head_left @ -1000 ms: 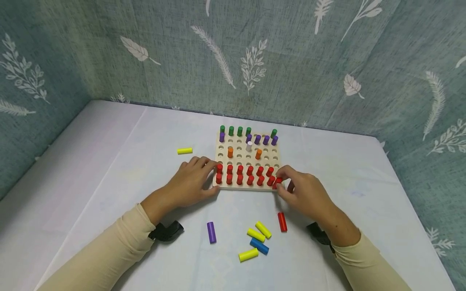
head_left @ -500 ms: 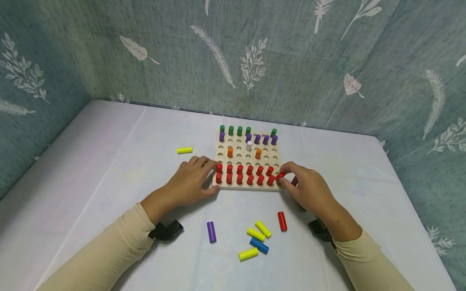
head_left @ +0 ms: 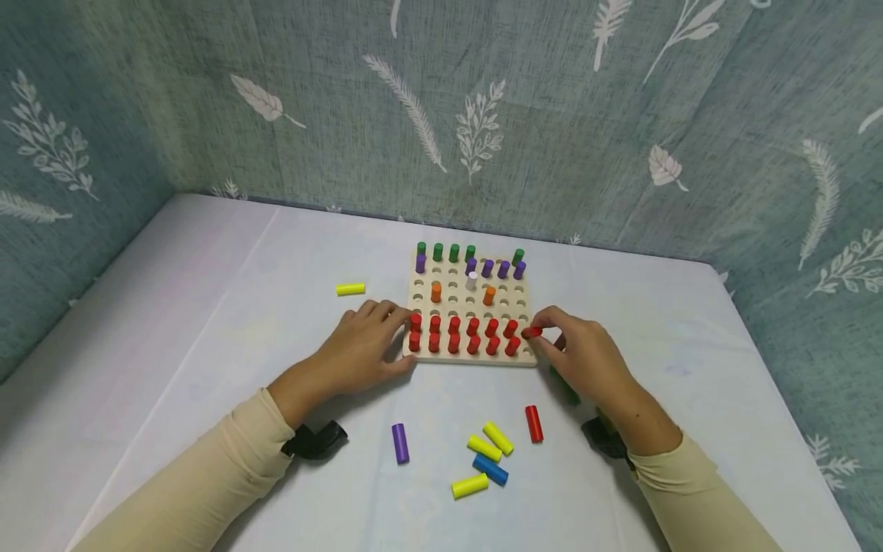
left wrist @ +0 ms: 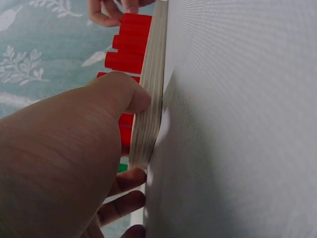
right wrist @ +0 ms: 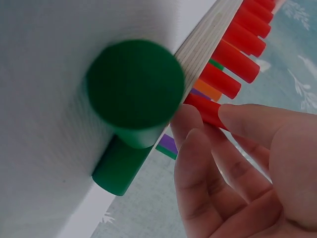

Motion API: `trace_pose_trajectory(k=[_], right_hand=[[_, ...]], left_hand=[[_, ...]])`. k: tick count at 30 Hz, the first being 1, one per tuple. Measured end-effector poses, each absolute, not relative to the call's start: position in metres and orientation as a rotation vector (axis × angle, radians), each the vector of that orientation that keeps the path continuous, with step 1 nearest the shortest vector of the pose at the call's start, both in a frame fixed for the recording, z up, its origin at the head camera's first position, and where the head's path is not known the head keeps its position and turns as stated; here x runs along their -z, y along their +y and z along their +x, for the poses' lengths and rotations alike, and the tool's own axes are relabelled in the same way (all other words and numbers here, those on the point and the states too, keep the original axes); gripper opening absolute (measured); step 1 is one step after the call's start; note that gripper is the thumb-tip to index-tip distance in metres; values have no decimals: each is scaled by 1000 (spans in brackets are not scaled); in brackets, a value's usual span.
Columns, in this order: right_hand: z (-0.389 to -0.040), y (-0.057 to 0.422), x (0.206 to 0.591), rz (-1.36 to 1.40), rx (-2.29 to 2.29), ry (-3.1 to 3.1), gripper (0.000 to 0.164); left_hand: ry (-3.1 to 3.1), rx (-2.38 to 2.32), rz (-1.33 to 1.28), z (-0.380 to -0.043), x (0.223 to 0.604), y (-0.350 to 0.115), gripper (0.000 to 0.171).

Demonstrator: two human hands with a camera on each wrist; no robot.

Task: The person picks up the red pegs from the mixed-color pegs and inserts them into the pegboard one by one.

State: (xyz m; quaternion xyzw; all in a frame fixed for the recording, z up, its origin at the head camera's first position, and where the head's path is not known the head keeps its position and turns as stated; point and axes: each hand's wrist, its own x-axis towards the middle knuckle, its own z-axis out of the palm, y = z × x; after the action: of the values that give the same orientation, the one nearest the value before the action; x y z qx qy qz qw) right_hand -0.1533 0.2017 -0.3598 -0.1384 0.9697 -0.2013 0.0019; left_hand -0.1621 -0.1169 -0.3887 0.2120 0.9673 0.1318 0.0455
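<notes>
A pale wooden pegboard (head_left: 451, 298) holds two front rows of red pegs (head_left: 472, 327), with orange, white, purple and green pegs behind. My right hand (head_left: 586, 356) pinches a tilted red peg (head_left: 532, 333) between thumb and fingertips at the right end of the second row. In the right wrist view that red peg (right wrist: 205, 110) meets the board's edge; whether it sits in a hole is unclear. My left hand (head_left: 362, 349) holds the board's near left corner. Its thumb (left wrist: 136, 99) presses the front edge, and its fingers lie along the left side.
Near me on the white table lie a purple peg (head_left: 401, 443), several yellow pegs (head_left: 470, 486), a blue peg (head_left: 490, 468) and a red peg (head_left: 534, 424). A yellow peg (head_left: 350, 289) lies left of the board. Green pegs (right wrist: 133, 84) lie beneath my right hand.
My right hand has moved the red peg from the front row's right end back to the second row's end, uncovering the front corner hole. My left hand has stayed put.
</notes>
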Motion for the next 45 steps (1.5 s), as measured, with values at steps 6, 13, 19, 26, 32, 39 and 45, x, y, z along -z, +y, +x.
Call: trace_pose_trajectory(k=[6, 13, 19, 26, 32, 39, 45], right_hand=[[-154, 202, 360, -422, 614, 3042, 25], [-154, 203, 360, -422, 610, 3060, 27], [-154, 203, 361, -413, 562, 3070, 34], [-154, 204, 360, -407, 530, 3083, 40], [-150, 204, 355, -392, 596, 3084, 36], [-147, 208, 345, -515, 737, 2895, 12], [-146, 210, 343, -639, 745, 2588, 8]], left_hand=[[2973, -411, 658, -163, 389, -117, 67], [2969, -406, 667, -164, 390, -117, 67], [2974, -405, 659, -164, 389, -117, 68], [2979, -399, 663, -164, 388, -117, 67], [2964, -398, 648, -163, 389, -116, 68], [2987, -393, 658, -163, 389, -116, 67], [2976, -397, 660, -162, 390, -117, 67]])
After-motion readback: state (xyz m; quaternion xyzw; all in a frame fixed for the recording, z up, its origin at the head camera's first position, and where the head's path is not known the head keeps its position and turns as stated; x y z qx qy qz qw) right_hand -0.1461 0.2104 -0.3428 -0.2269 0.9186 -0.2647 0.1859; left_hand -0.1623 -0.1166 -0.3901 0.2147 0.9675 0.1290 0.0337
